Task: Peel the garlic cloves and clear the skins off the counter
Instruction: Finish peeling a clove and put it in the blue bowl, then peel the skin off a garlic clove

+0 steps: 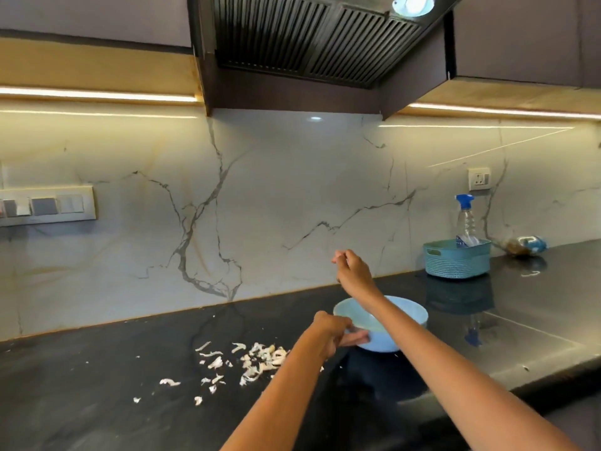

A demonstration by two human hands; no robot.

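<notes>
A light blue bowl [410, 308] stands on the black counter [97, 369]; its inside is hidden from here. My left hand [331, 332] grips the bowl's left rim, thumb on top and fingers against its side. My right hand [353, 270] is raised above and behind the bowl, its fingertips pinched together; whether anything small sits between them is too small to tell. A scattered pile of white garlic skins [260, 356] lies on the counter just left of the bowl, partly behind my left forearm, with stray bits reaching further left.
A teal woven basket [457, 263] holding a spray bottle [465, 219] stands at the back right, with a jar [527, 245] lying beside it. The marble backsplash rises behind, a range hood [309, 43] hangs overhead, and the counter's front edge runs at lower right.
</notes>
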